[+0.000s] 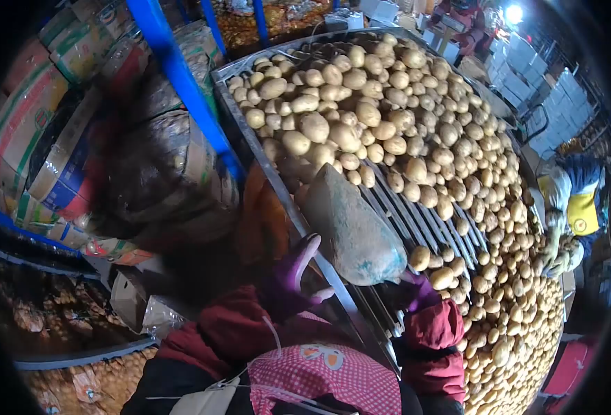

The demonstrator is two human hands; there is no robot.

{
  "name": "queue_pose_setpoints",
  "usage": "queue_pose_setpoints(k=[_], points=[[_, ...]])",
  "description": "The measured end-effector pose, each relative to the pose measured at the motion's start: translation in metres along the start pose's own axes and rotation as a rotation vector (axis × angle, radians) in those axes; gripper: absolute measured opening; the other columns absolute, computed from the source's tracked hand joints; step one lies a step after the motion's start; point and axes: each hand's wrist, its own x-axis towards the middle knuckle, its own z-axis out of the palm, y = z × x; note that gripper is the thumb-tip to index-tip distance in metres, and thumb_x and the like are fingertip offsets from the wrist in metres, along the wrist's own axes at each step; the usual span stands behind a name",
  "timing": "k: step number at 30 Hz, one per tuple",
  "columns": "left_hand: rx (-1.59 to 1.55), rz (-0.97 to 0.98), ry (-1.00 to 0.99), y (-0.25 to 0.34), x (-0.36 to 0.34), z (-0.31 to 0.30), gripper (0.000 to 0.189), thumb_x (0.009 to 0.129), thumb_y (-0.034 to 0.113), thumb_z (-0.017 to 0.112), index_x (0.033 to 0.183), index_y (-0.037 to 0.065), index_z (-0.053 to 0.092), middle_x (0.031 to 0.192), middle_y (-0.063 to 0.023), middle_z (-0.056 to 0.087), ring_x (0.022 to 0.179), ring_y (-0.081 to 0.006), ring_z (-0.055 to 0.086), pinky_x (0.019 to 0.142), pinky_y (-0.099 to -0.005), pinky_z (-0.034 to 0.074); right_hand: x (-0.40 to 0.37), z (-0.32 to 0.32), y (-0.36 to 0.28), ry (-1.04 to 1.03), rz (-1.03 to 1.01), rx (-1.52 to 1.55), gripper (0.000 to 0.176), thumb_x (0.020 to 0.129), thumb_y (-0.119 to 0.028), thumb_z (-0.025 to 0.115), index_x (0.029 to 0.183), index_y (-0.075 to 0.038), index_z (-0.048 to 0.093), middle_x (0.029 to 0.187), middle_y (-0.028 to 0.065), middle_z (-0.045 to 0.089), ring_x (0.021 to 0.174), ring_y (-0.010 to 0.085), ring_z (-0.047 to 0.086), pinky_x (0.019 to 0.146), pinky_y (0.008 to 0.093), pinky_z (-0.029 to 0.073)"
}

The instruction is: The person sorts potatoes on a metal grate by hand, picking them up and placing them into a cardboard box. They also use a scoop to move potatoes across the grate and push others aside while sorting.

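A pale, dirty sack-like container [352, 232] with green stains lies tilted on the slatted metal table, its narrow end towards the potatoes [381, 104]. I cannot make out its exact kind. My right hand [418, 293], in a purple glove, grips its near right corner; the fingertips are partly hidden. My left hand [297, 275], gloved the same way, is beside the table's metal edge [267, 162], left of the container. Its thumb and fingers are spread, with nothing between them. Loose potatoes cover the far and right parts of the slats [395, 207].
Another person [571, 214] with gloved hands stands at the table's right side. Blue metal posts [181, 83] rise on the left, in front of stacked cartons [25, 121]. White boxes [520, 69] are piled at the back right. More potatoes [112, 380] lie at the lower left.
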Motion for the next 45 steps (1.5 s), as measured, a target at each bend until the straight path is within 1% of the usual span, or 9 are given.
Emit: queue_pose_setpoints(k=[7,13,17,20,25,26,32,43,45], points=[[0.481,0.416,0.326,0.008,0.068,-0.031,0.112,0.069,0.026,0.086,0.152,-0.005,0.016,0.153,-0.0299,0.026,0.144,-0.0393,0.027,0.118,-0.0432,0.026,0.020,0.019,-0.006,0.038,0.040,-0.072,0.044,0.088,-0.018,0.065,0.131,-0.014,0.058,0.116,0.0109,0.068,0.104,0.0242,0.065,0.091,0.0364,0.051],[0.270,0.320,0.316,-0.053,0.104,-0.029,0.108,0.065,0.015,0.084,0.151,-0.006,0.022,0.154,-0.0299,0.025,0.145,-0.0419,0.024,0.117,-0.0492,0.026,0.031,0.026,-0.006,0.034,0.060,-0.086,0.042,0.088,-0.016,0.064,0.129,-0.013,0.059,0.114,0.0110,0.069,0.103,0.0246,0.066,0.089,0.0365,0.051],[-0.442,-0.054,0.070,-0.088,0.144,-0.081,0.102,0.074,-0.011,0.070,0.157,0.007,0.014,0.155,-0.0113,0.033,0.138,-0.0229,0.039,0.111,-0.0386,0.036,0.039,0.035,-0.007,0.027,0.064,-0.062,0.040,0.088,-0.015,0.064,0.128,-0.012,0.060,0.113,0.0111,0.069,0.103,0.0249,0.067,0.088,0.0365,0.052],[-0.215,-0.263,0.021,-0.073,0.157,-0.088,0.106,0.075,-0.004,0.076,0.158,0.009,0.012,0.157,-0.0082,0.031,0.139,-0.0190,0.036,0.111,-0.0358,0.034,0.040,0.032,-0.007,0.016,0.063,-0.050,0.039,0.088,-0.014,0.064,0.126,-0.012,0.060,0.112,0.0112,0.070,0.102,0.0251,0.067,0.087,0.0366,0.052],[-0.202,-0.158,0.026,-0.081,0.158,-0.077,0.107,0.076,0.004,0.080,0.158,0.012,0.012,0.155,-0.0055,0.031,0.126,-0.0138,0.036,0.103,-0.0296,0.035,0.053,0.059,-0.018,-0.031,0.018,-0.013,0.037,0.088,-0.012,0.063,0.125,-0.011,0.061,0.110,0.0113,0.070,0.101,0.0254,0.068,0.085,0.0366,0.053],[-0.199,-0.059,0.035,-0.084,0.162,-0.070,0.108,0.076,0.007,0.082,0.158,0.014,0.013,0.151,-0.0042,0.036,0.111,-0.0113,0.041,0.094,-0.0264,0.038,0.056,0.068,-0.019,-0.027,0.011,-0.012,0.037,0.088,-0.012,0.063,0.124,-0.011,0.062,0.110,0.0113,0.070,0.101,0.0255,0.068,0.085,0.0367,0.053],[-0.450,0.082,-0.144,-0.082,0.190,0.003,0.099,0.082,0.007,0.077,0.156,0.001,0.012,0.161,-0.0111,0.021,0.143,-0.0156,0.024,0.116,-0.0320,0.026,0.048,0.055,-0.005,0.080,0.051,0.052,0.034,0.088,-0.010,0.062,0.122,-0.010,0.063,0.108,0.0114,0.071,0.100,0.0259,0.069,0.083,0.0367,0.054],[-0.356,0.279,-0.544,-0.003,0.208,0.229,0.091,0.082,0.018,0.078,0.154,0.004,0.025,0.158,-0.0136,0.031,0.144,-0.0191,0.028,0.117,-0.0333,0.025,-0.082,-0.058,0.067,0.382,0.360,-0.375,0.023,0.086,-0.014,0.066,0.108,-0.014,0.061,0.090,0.0174,0.067,0.084,0.0355,0.067,0.069,0.0435,0.052],[-0.235,0.309,-0.621,0.051,0.183,0.268,0.088,0.084,0.031,0.076,0.154,0.007,0.027,0.157,-0.0146,0.034,0.145,-0.0240,0.030,0.118,-0.0352,0.025,-0.124,-0.074,0.113,0.597,0.398,0.117,0.022,0.086,-0.011,0.065,0.108,-0.014,0.061,0.093,0.0167,0.068,0.084,0.0348,0.067,0.067,0.0419,0.052]])
